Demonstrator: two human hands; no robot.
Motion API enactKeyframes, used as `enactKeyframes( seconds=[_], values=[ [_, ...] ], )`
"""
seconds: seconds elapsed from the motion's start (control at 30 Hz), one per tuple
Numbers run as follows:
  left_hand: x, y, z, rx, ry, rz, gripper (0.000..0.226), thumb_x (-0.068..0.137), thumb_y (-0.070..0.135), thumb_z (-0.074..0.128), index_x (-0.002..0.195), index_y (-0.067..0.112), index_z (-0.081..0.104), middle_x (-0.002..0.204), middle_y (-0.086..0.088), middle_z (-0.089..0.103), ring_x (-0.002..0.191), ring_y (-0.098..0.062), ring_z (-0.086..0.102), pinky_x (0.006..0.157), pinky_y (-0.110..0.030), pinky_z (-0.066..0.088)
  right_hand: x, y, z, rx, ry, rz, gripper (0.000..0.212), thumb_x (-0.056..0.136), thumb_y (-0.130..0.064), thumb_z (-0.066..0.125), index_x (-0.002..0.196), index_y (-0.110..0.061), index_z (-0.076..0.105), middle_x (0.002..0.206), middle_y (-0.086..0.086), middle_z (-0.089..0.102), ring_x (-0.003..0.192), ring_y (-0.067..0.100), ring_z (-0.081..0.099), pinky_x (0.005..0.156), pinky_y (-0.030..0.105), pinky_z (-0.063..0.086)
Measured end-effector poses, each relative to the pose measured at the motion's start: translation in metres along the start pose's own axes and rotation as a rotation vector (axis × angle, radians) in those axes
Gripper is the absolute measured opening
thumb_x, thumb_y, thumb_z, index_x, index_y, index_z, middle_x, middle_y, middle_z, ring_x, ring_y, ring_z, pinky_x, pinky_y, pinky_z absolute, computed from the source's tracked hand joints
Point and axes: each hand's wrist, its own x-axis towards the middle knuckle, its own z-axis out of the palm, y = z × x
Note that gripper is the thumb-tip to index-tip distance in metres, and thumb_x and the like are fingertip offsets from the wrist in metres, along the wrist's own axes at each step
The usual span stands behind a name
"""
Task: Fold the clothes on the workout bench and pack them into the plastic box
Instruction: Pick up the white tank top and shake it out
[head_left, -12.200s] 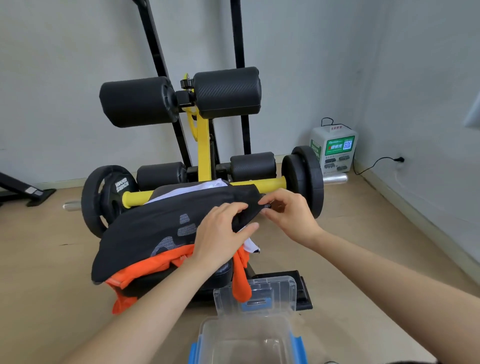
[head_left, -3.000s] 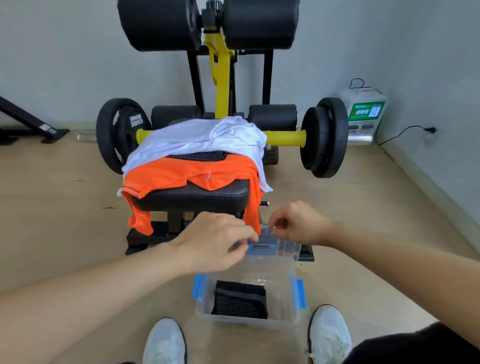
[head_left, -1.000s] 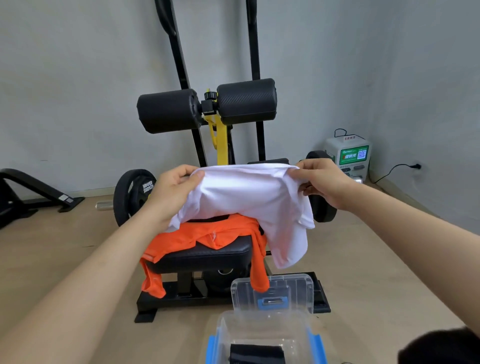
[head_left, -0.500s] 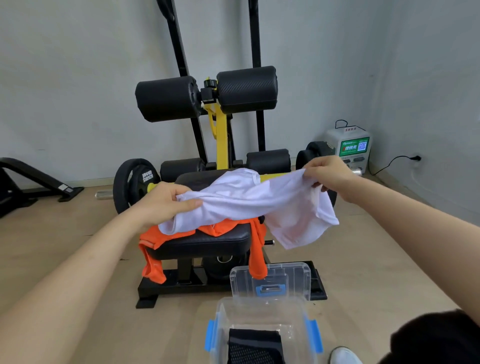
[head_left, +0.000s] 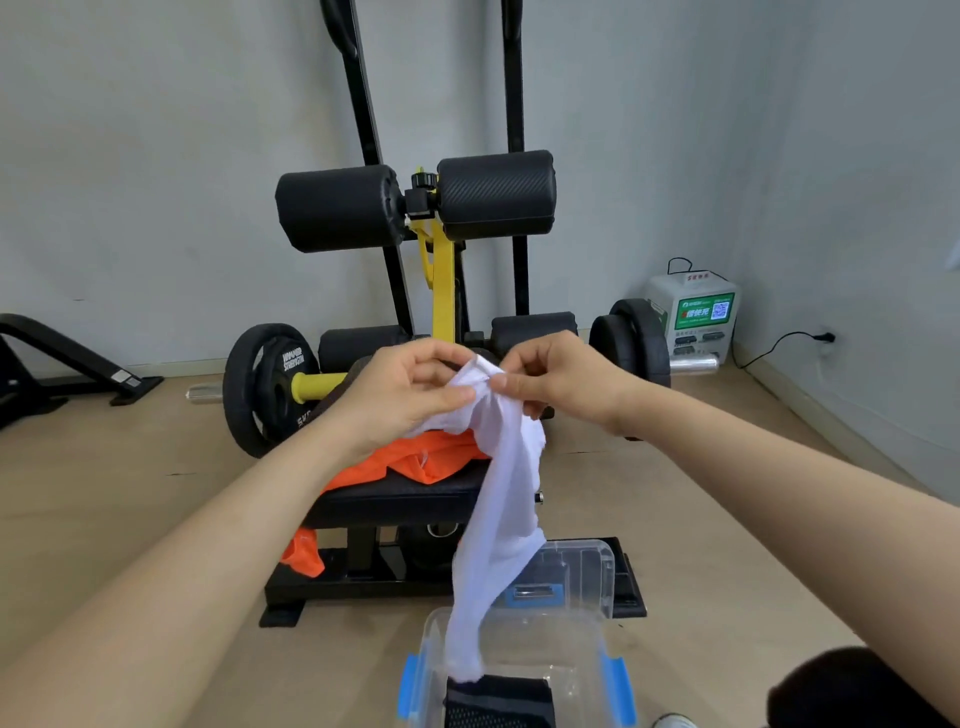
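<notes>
Left hand: above the padded seat of the black workout bench, fingers and thumb curled, pinching the bunched top of the white garment.
Orange mesh garment: spread on the bench seat, one end hanging off the bench's left side.
White thin-fabric garment: gathered at the top between both hands over the bench's near end. The rest hangs in front of the bench as one long strip, long axis near vertical.
Clear plastic box with blue latches: on the floor just in front of the bench, open, a folded black mesh garment inside.
Right hand: above the bench's right side, thumb and forefinger pinching the same bunch, just beside the left hand.
Key relation: the cloth hangs straight below both pinches, so neither hand is nearer. Folding likely calls for parting the hands sideways along the top edge, then laying it on the bench.
</notes>
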Motion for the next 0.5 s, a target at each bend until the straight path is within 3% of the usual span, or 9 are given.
enactKeyframes(
  seconds=[0.13,0.2,0.37,0.5],
  values=[
    [-0.005,-0.041,0.001,0.603,-0.315,-0.009,0.03,0.082,0.034,0.079,0.109,0.032,0.065,0.102,0.019,0.063,0.096,-0.007,0.057,0.086,-0.03,0.047,-0.007,0.016,-0.013,-0.013,-0.025,0.052,0.019,0.095,-0.013,0.065,0.079,-0.002,0.064,0.067,0.006,0.062,0.055,0.01,0.055,0.056,0.021,0.046],
    [-0.007,-0.058,0.005,0.818,-0.344,0.011,0.022,0.089,0.04,0.071,0.107,0.032,0.064,0.101,0.022,0.056,0.096,-0.007,0.048,0.087,-0.033,0.037,-0.01,0.029,-0.014,-0.071,-0.102,0.103,0.02,0.093,-0.015,0.068,0.083,0.002,0.067,0.07,0.007,0.063,0.059,0.011,0.056,0.059,0.023,0.047],
    [-0.006,-0.06,-0.001,0.774,-0.207,0.077,0.01,0.094,0.04,0.063,0.101,0.037,0.07,0.1,0.02,0.066,0.096,-0.006,0.053,0.086,-0.036,0.046,-0.019,0.052,-0.008,-0.215,-0.331,0.269,0.024,0.092,-0.032,0.068,0.089,-0.009,0.075,0.078,-0.008,0.07,0.073,0.006,0.063,0.07,0.027,0.051],
    [-0.009,-0.056,-0.01,0.861,-0.25,0.118,0.013,0.096,0.035,0.062,0.105,0.039,0.069,0.104,0.021,0.066,0.101,-0.005,0.052,0.088,-0.038,0.047,-0.014,0.069,0.002,-0.258,-0.118,0.203,0.016,0.087,-0.026,0.075,0.099,-0.016,0.075,0.088,-0.001,0.071,0.074,0.009,0.062,0.069,0.028,0.055]
  ],
)
